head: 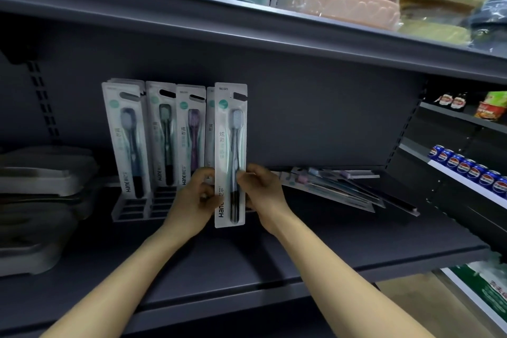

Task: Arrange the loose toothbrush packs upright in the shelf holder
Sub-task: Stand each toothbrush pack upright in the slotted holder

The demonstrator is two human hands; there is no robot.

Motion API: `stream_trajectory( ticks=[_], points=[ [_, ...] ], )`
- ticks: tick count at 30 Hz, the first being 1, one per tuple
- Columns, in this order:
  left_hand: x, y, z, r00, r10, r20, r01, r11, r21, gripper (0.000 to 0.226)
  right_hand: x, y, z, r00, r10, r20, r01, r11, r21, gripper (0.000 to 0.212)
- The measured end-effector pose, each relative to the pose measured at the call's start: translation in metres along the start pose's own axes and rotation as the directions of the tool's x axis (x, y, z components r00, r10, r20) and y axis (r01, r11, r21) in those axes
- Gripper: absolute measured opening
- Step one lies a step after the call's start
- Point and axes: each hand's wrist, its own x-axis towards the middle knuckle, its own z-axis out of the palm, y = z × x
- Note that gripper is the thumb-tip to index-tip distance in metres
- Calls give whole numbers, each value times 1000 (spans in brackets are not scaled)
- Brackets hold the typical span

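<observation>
Both my left hand [195,195] and right hand [259,195] pinched one upright toothbrush pack [230,153] between fingertips, just before the holder [131,210]. Risk: missing a slot, toppling neighbouring packs [162,132]; loose pile [337,186] lay rightward.

Held toothbrush pack [230,155]: "Hane" ran up lower left edge, "炫彩" mid card, "NO.S" code at top, digits unclear. Standing packs [162,134] in holder: "Hane" along lower edges. Blue cans [466,170], green box [491,291]: print unreadable.
</observation>
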Motion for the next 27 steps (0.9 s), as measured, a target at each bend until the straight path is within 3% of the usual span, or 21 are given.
stream_trajectory(
  ticks=[4, 9, 13, 19, 27],
  points=[
    [0, -6, -14, 999, 16, -40, -15, 999, 35, 36, -5, 4, 11, 996, -46, 79, 51, 996, -71, 20],
    [-1, -9, -26, 994, 26, -102, -22, 999, 45, 39, -6, 6, 29, 992, -125, 26, 128, 949, -287, 31],
    [-3, -17, -36, 989, -3, -147, 8, 999, 36, 41, -6, 11, 42, 985, -173, 22, 168, 916, -365, 31],
    [-8, -27, -53, 980, -15, -199, 24, 999, 47, 50, 0, 22, 68, 984, -179, 8, 170, 918, -359, 21],
    [-12, -36, -76, 955, 34, -294, 1, 993, 118, 47, 3, 23, 97, 966, -255, 36, 252, 906, -340, 28]
  ],
)
